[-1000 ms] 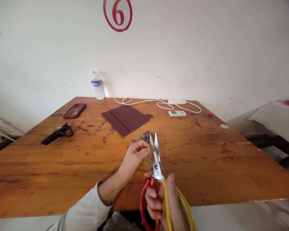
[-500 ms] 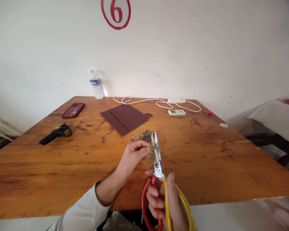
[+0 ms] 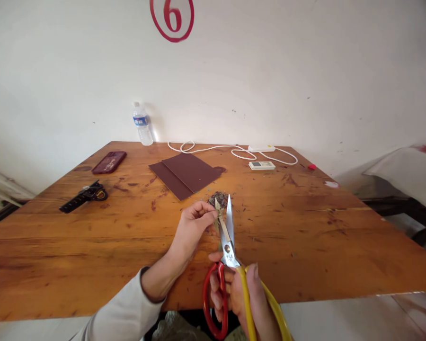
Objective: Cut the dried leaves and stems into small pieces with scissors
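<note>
My right hand (image 3: 234, 293) grips a pair of scissors (image 3: 228, 251) with one red and one yellow handle; the blades stand apart and point away from me. My left hand (image 3: 195, 227) is closed in a pinch on dried plant bits (image 3: 217, 214), right beside the left blade near its tip. Thumb and forefinger hide most of what it holds. Just beyond the blade tips, a small heap of dark dried cuttings (image 3: 218, 198) lies on the wooden table (image 3: 305, 246), with loose scraps scattered round it.
Two dark brown boards (image 3: 188, 173) lie overlapping past the heap. At left are a black strapped object (image 3: 83, 195) and a dark red phone (image 3: 109, 162). A water bottle (image 3: 142, 124), a white power strip (image 3: 261, 148) with its cord and a remote control (image 3: 261, 165) are at the back.
The scissor blades have spread wider, with the left blade swung leftward. My left hand has shifted slightly left along with it, still pinching the plant bits.
</note>
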`<state>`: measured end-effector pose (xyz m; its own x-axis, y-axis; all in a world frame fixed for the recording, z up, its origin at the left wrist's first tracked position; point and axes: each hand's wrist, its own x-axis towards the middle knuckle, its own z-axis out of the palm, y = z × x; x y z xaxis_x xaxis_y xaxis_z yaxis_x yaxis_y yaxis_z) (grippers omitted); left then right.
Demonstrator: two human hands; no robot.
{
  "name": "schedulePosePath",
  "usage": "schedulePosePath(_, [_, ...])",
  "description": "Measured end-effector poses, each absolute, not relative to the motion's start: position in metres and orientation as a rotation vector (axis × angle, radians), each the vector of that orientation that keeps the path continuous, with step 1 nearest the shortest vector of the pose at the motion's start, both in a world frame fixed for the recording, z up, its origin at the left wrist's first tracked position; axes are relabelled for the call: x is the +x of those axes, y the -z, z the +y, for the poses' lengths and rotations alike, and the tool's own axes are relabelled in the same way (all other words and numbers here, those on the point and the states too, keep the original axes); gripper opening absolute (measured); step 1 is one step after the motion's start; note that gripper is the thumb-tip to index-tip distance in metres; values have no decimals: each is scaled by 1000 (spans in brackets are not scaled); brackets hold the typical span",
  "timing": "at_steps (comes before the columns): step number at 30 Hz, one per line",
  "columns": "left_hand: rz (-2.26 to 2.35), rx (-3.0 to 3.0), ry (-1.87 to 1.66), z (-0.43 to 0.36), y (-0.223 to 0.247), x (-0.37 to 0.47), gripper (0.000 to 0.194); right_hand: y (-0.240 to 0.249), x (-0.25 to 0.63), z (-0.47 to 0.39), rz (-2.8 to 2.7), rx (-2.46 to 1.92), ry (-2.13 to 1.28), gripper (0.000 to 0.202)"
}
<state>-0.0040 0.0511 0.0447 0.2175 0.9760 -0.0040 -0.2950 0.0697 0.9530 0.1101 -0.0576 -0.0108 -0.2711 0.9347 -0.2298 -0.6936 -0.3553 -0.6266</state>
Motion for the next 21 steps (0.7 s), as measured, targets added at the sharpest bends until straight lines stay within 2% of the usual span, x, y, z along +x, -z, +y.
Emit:
schedulePosePath(14, [877,1198,-1096,47,-60,-7,20,27,103,-60,-546,-632,-1730,74])
schedulePosePath(21, [865,1207,-973,46,-58,-8,23,17,98,-65,-404,-662,-1694,65])
